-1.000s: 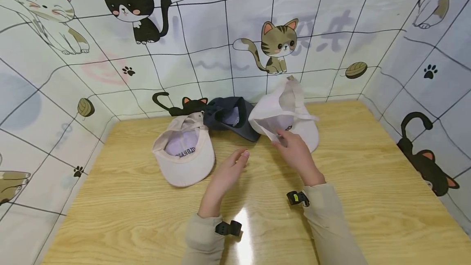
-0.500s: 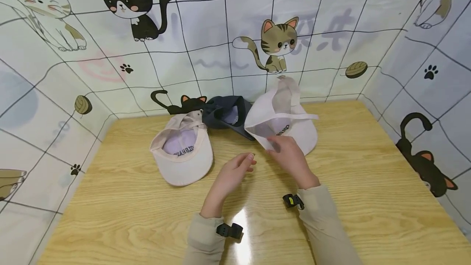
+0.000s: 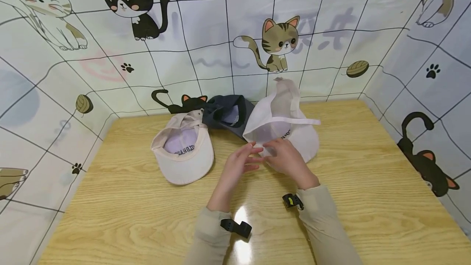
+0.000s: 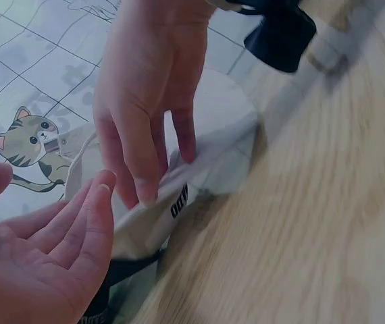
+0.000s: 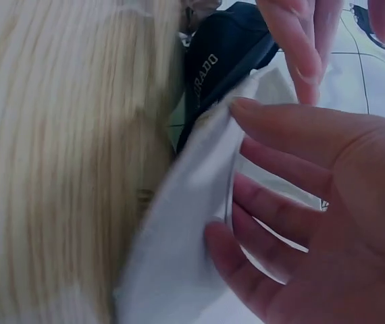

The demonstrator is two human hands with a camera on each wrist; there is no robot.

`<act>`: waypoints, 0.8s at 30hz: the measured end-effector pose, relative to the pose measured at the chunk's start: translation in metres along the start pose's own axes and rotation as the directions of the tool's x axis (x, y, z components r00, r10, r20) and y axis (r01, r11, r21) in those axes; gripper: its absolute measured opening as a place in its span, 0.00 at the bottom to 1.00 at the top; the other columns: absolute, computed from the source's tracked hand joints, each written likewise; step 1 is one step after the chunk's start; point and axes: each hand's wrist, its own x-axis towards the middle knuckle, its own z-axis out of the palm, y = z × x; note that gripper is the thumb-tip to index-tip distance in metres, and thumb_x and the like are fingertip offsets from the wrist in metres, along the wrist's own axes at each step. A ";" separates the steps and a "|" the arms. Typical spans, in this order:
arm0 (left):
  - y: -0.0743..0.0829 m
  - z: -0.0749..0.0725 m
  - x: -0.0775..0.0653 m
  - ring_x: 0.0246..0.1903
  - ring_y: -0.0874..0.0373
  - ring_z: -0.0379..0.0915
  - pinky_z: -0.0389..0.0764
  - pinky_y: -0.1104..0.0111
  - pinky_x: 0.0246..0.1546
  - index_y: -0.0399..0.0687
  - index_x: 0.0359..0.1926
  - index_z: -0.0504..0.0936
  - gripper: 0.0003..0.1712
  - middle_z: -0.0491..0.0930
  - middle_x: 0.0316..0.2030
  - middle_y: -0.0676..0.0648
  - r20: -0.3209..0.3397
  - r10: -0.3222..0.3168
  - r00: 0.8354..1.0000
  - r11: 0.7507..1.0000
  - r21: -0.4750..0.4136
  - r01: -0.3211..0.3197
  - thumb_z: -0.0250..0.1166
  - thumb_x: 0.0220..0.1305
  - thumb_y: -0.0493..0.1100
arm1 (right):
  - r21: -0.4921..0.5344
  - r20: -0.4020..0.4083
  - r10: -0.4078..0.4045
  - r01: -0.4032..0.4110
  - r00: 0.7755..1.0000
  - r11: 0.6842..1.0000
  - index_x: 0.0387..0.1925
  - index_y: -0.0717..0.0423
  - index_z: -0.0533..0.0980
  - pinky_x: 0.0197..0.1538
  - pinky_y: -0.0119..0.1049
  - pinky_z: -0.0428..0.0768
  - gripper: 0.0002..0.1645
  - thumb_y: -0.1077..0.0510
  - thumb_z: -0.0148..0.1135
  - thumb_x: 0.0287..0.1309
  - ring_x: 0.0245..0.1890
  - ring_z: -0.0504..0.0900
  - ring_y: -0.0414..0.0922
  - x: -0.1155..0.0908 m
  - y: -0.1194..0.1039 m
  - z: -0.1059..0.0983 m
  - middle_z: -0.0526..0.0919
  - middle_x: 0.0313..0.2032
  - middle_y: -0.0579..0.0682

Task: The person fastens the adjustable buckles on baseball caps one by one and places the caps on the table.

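Note:
A white baseball cap [image 3: 307, 140] lies tipped with its hollow side up at the right end of a row of caps. My right hand [image 3: 288, 158] grips its near edge; in the right wrist view the thumb is on the rim of the white cap [image 5: 186, 236] and fingers reach inside. Close by on the left, my left hand [image 3: 235, 169] holds nothing. Its fingers are relaxed and spread, fingertips near the white cap's edge, as the left wrist view also shows the left hand [image 4: 44, 263]. Beside the white cap sits a dark navy cap [image 3: 217, 111].
A cream cap [image 3: 187, 171] with a lilac lining lies inside-up at the left, its brim toward me. Behind the wooden table [image 3: 140, 224] stands a cat-patterned wall covering [image 3: 206, 23], which also closes off both sides. The caps at the back lie close to it.
My left hand has moved right and forward to the white cap, its fingers spreading. The right hand has shifted slightly left along the cap's edge, and the white cap has tilted and moved a little nearer.

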 end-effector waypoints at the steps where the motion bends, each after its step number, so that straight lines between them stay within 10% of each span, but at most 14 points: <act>1: 0.000 0.001 0.002 0.46 0.44 0.73 0.73 0.54 0.44 0.43 0.58 0.67 0.29 0.75 0.50 0.41 0.002 -0.006 1.000 0.999 -0.040 0.006 0.48 0.65 0.57 | -0.005 0.016 -0.006 0.006 1.000 1.000 0.45 0.54 0.77 0.51 0.47 0.67 0.21 0.56 0.66 0.45 0.48 0.70 0.52 0.000 0.000 0.000 0.76 0.45 0.54; 7: -0.005 0.007 0.016 0.46 0.45 0.73 0.75 0.60 0.43 0.39 0.59 0.64 0.31 0.73 0.51 0.40 -0.027 -0.097 0.995 0.957 -0.276 0.086 0.48 0.64 0.57 | -0.029 0.088 -0.070 0.073 0.994 0.997 0.42 0.58 0.77 0.46 0.43 0.70 0.22 0.57 0.69 0.41 0.41 0.73 0.49 -0.002 -0.006 0.000 0.76 0.38 0.52; 14: -0.013 0.003 0.035 0.45 0.50 0.74 0.75 0.70 0.34 0.40 0.58 0.63 0.37 0.72 0.53 0.40 -0.059 -0.215 0.975 0.822 -0.550 0.148 0.50 0.60 0.63 | -0.018 0.195 -0.137 0.143 0.971 0.990 0.39 0.60 0.78 0.48 0.43 0.69 0.19 0.58 0.68 0.42 0.43 0.73 0.50 -0.004 -0.010 -0.002 0.77 0.39 0.52; 24: -0.020 -0.002 0.047 0.40 0.57 0.76 0.72 0.74 0.27 0.41 0.54 0.68 0.24 0.75 0.50 0.45 -0.087 -0.286 0.954 0.735 -0.659 0.161 0.50 0.64 0.53 | 0.121 0.178 -0.120 0.100 0.977 0.988 0.42 0.59 0.78 0.45 0.41 0.73 0.13 0.59 0.58 0.53 0.40 0.76 0.46 -0.005 -0.002 -0.008 0.80 0.39 0.50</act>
